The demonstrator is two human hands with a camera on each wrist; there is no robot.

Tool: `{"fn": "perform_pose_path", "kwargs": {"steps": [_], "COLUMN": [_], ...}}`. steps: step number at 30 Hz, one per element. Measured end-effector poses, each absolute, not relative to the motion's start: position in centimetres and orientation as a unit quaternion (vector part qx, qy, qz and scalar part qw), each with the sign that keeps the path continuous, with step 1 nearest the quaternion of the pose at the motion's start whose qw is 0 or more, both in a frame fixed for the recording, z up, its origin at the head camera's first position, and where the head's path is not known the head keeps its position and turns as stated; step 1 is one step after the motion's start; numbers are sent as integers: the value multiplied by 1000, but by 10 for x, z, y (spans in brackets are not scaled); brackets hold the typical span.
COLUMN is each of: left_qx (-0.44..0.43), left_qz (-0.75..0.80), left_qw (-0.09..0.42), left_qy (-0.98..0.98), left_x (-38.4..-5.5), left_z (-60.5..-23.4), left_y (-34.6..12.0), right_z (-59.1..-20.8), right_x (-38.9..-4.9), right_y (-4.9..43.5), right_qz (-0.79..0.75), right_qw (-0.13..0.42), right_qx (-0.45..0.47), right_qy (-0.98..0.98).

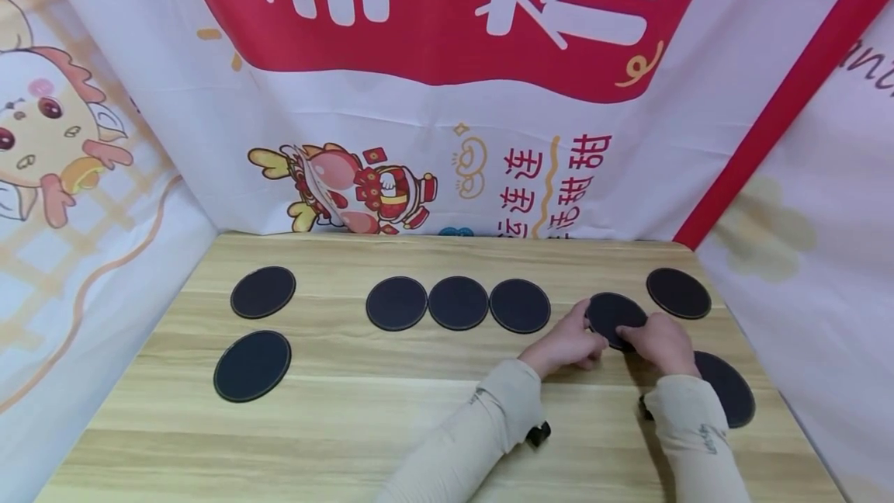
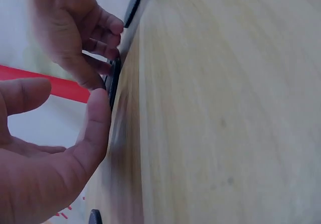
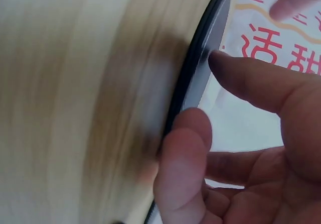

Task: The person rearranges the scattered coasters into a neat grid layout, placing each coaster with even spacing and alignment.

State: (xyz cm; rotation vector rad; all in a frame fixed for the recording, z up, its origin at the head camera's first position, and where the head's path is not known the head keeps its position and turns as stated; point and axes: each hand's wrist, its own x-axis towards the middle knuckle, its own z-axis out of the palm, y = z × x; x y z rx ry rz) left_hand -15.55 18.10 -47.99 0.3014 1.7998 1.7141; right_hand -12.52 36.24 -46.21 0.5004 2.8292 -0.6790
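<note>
Both hands work at one black round coaster (image 1: 613,317) with a thin pale ring near its rim, at the back right of the wooden table. My left hand (image 1: 569,340) touches its left rim with fingertips; in the left wrist view the finger and thumb of the left hand (image 2: 55,158) stand apart. My right hand (image 1: 663,340) pinches the coaster's right side, with one digit on its top face. In the right wrist view, fingertips of the right hand (image 3: 261,128) meet the coaster's face and edge (image 3: 190,78). The hands hide parts of the rim.
Left of the hands lie three coasters in a touching row, the nearest being this coaster (image 1: 520,306). Another coaster (image 1: 679,293) lies at the back right corner, and one (image 1: 726,390) is partly behind the right forearm. Two more, including this coaster (image 1: 252,365), lie at the left.
</note>
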Motion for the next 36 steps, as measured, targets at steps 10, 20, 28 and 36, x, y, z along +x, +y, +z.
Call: {"fn": "perform_pose_path", "kwargs": {"steps": [10,20,28,36], "left_qx": [42,-25,-45,-64], "left_qz": [706,752,787,772], "left_qw": [288,270,194,112], "left_qy": [646,601,584,623], "left_x": [-158,-157,-160,-167], "left_z": [-492,-490,-491,-497], "left_y": [181,178,179,178], "right_z": [-468,-472,-472,-473], "right_x": [-127,-139,-145,-150], "right_y": [368,361,357,351], "right_qz": [-372,-525,-598,-649], "right_qw": [95,98,98,97], "right_qx": [186,192,169,138], "right_qy": [905,824,777,742]}}
